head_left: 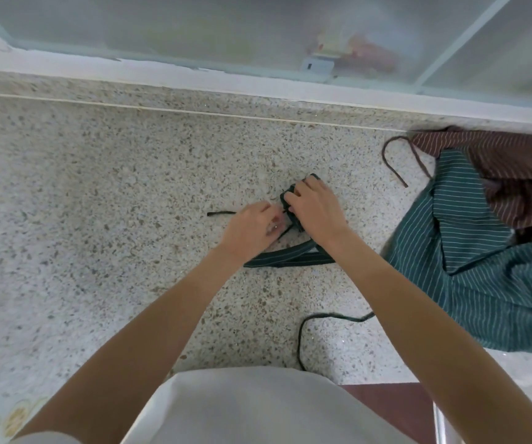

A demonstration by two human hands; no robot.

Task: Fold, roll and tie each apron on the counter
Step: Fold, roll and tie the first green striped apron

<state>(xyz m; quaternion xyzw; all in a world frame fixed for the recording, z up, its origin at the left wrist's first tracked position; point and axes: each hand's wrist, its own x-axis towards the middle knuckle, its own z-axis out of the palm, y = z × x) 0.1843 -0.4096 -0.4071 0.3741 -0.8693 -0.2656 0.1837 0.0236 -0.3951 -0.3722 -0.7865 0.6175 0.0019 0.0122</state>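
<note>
A small rolled green striped apron (290, 192) sits mid-counter, mostly hidden under my right hand (314, 206), whose fingers curl over it and grip it. My left hand (251, 227) is just to its left, pinching a thin dark tie string (221, 213) that trails out to the left. A wide green striped strap (290, 256) of the same apron loops on the counter below both hands. At the right lies an unfolded green striped apron (469, 257), with a brown striped apron (514, 174) heaped behind it.
The speckled stone counter (98, 203) stretches wide to the left. A frosted sliding window (194, 30) runs along the back above a white ledge. A dark string (303, 334) from the loose green apron curls near the front edge.
</note>
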